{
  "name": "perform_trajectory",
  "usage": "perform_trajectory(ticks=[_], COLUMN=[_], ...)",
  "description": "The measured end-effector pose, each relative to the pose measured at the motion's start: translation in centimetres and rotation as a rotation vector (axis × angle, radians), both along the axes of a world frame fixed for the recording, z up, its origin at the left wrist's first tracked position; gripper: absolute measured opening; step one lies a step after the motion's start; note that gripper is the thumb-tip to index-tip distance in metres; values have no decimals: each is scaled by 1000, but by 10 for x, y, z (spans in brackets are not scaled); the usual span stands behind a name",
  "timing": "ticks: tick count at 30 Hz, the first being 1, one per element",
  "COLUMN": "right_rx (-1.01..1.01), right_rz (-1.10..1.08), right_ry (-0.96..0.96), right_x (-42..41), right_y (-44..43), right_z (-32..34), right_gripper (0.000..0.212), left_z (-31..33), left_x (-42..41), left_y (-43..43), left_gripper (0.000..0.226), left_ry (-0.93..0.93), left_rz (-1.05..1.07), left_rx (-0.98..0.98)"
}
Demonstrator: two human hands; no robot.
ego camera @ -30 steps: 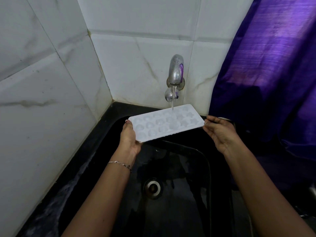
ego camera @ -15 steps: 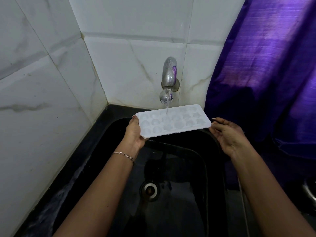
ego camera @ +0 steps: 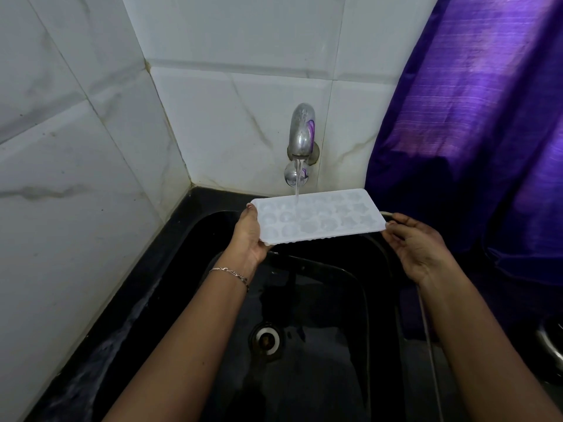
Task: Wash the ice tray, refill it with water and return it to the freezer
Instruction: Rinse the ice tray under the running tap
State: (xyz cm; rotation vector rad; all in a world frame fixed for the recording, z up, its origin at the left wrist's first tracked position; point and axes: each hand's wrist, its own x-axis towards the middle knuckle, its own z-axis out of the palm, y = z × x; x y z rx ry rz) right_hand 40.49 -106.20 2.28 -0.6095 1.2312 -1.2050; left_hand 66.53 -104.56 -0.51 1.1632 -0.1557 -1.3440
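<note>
Directly beneath the tap [ego camera: 301, 132], the ice tray [ego camera: 320, 219] was held roughly level above the black sink [ego camera: 307, 379], its moulded cavities turned upward and its long side running from left to right; a thin stream of water [ego camera: 297, 182] was seen falling from the spout onto the left-centre part of the tray. The tray's left end was gripped by the left hand [ego camera: 248, 236], the thumb being laid along the short edge on top and the palm and curled fingers tucked beneath; a thin bracelet [ego camera: 231, 274] was worn on that wrist. The tray's right end was met by the right hand [ego camera: 417, 248], which was held fairly open with the palm turned inward and the fingers only lightly bent; whether that edge was actually pinched or merely steadied could not be told. A round drain [ego camera: 267, 339] was visible in the sink floor, well below the tray; white marbled tiles [ego camera: 91, 178] lined the walls behind and to the left, and a purple curtain [ego camera: 472, 132] hung at the right.
</note>
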Motion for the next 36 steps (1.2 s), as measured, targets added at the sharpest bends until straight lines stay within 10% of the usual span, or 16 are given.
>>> perform_trajectory(ticks=[36], right_rx=[18], right_rz=[-47], right_ry=[16], right_x=[-32], right_y=[40], right_z=[3], right_gripper=[16], left_z=[9], left_x=[-31], left_y=[33], left_gripper=[38], left_ry=[-6], left_rz=[-56], left_rx=[5])
